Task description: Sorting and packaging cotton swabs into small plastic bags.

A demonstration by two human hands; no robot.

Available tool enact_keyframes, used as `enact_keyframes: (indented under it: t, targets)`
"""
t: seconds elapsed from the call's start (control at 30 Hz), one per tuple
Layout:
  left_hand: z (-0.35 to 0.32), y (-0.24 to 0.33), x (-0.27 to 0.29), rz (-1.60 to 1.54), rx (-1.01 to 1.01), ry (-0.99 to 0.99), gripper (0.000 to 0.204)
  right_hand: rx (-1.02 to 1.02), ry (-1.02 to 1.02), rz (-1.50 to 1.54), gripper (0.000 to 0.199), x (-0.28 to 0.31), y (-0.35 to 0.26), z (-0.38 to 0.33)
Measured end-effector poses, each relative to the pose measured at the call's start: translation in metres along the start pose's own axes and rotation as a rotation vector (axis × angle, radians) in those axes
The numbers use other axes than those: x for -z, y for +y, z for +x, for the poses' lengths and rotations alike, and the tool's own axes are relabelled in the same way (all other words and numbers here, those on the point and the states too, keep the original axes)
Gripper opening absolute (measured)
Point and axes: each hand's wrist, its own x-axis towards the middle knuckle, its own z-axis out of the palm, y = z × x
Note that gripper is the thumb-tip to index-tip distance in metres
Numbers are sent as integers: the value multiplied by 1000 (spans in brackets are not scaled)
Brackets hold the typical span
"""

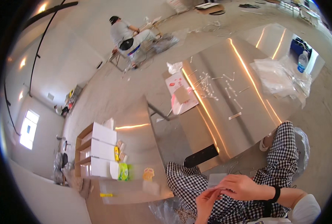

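Above my lap, my left hand (207, 200) and my right hand (240, 187) meet, fingers pinched together. Between them is a small translucent plastic bag (216, 179), its upper part sticking out past my fingertips. Whether anything lies inside it cannot be made out. On the metal table (248, 123) ahead, several small white sticks with thicker ends (207, 85), like cotton swabs, lie scattered. A short row of them (234, 116) lies closer to me. A dark flat bar-shaped thing (201, 156) rests at the table's near left corner.
A stack of clear plastic bags (270, 74) and a water bottle (302, 61) are at the far right. White boxes (103, 149), a green packet (124, 171) and a yellow marker-like stick (106, 195) occupy the left table. Another person (127, 35) sits at the far left.
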Motion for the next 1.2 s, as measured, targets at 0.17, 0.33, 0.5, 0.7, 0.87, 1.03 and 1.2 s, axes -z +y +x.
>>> enact_keyframes:
  t: [0.17, 0.33, 0.5, 0.7, 0.87, 1.03, 1.2]
  targets:
    - [11, -9, -9, 67, 16, -101, 23, 31, 49, -80, 26, 6, 0, -10]
    - [-2, 50, -44, 237, -234, -59, 17, -183, 95, 219, 29, 10, -8, -19]
    - [-1, 40, -36, 530, -561, -44, 20, -298, -20, 388, 24, 14, 12, -16]
    - [0, 36, -37, 770, -928, -16, 22, -249, 120, 74, 15, 7, 6, -18]
    - [3, 24, -32, 471, -512, -27, 25, -80, 15, -256, 16, 2, 12, -19]
    - [6, 22, -17, 877, -904, -83, 21, -115, 118, -234, 17, -1, 12, -16]
    - [9, 47, -31, 923, -935, -111, 62, -207, 125, 182, 17, -19, 12, -16]
